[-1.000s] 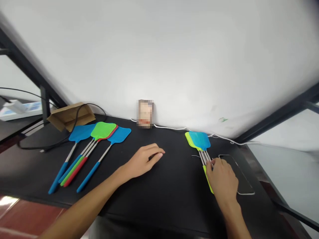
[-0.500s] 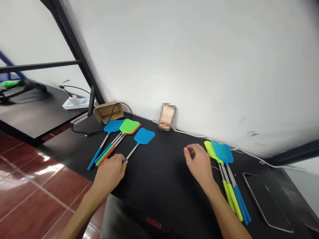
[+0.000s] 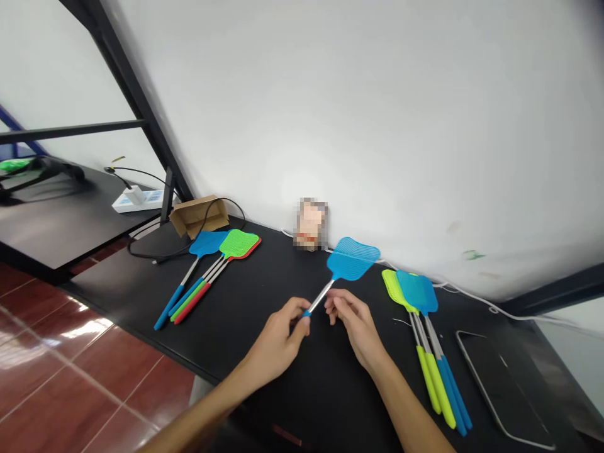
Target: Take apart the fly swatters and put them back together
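Note:
My left hand [image 3: 283, 336] is closed around the blue grip of a blue fly swatter [image 3: 353, 258], which tilts up and to the right over the table's middle. Close beside its metal shaft is my right hand [image 3: 356, 327], fingers loosely curled and apart, with nothing visible in them. Whether its fingertips touch the shaft I cannot tell. On the left lie several fly swatters with blue, green and red heads, a green one [image 3: 239, 243] on top. To the right, yellow-green and blue fly swatters [image 3: 418, 292] lie overlapped, handles toward me.
A black table [image 3: 226, 296] stands against a white wall. At the back are an open cardboard box [image 3: 201, 217], a black cable, a white cable and a small pixelated object [image 3: 310, 224]. A phone or tablet [image 3: 504, 390] lies at the right. Beyond the left frame is a power strip [image 3: 144, 200].
My left hand has lifted the blue fly swatter and carried it right, away from the left group. My right hand has moved left toward its shaft.

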{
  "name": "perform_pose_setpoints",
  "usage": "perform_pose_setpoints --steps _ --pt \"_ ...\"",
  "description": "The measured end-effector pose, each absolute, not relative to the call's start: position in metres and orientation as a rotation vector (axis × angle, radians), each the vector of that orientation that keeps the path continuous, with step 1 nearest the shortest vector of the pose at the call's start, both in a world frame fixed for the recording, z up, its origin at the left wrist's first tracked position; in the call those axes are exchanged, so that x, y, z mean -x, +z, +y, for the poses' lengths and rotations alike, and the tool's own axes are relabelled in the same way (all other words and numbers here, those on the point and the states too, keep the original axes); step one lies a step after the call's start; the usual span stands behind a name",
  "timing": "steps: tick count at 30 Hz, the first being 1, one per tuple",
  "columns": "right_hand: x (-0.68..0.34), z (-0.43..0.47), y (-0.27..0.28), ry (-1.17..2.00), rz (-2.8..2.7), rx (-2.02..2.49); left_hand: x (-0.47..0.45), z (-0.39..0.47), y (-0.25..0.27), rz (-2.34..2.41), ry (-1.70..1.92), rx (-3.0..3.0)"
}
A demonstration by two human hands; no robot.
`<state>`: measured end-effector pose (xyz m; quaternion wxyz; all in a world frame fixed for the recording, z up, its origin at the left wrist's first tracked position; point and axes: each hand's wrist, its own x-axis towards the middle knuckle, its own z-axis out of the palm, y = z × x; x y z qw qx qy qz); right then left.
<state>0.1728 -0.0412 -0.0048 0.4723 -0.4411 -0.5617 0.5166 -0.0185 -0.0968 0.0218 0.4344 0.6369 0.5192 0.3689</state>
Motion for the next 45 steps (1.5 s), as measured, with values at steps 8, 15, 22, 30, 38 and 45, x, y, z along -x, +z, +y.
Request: perform_pose_setpoints --steps 8,15,22,30,38,45 --pt "-0.193 -0.024 -0.020 1.166 -0.959 1.107 -0.051 -0.013 0.003 0.831 0.683 -1.374" --pt "-0.208 -0.017 -0.019 1.135 -0.962 1.136 -0.044 -0.003 -0.011 0.722 0.602 -1.288" --pt "-0.199 -0.030 -0.020 1.162 -0.965 1.216 -0.041 -0.006 -0.012 0.766 0.576 -1.414" --pt "-0.202 -0.029 0.003 1.200 -0.763 0.952 -0.027 -0.007 0.011 0.352 0.242 -0.639" --pt "-0.271 -0.009 0.018 0.965 -0.604 0.967 -0.028 -0.024 0.003 0.654 0.577 -1.164" --pt "-0.222 -0.025 0.010 1.092 -0.708 1.135 -0.009 0.016 -0.001 1.348 0.848 -2.168"
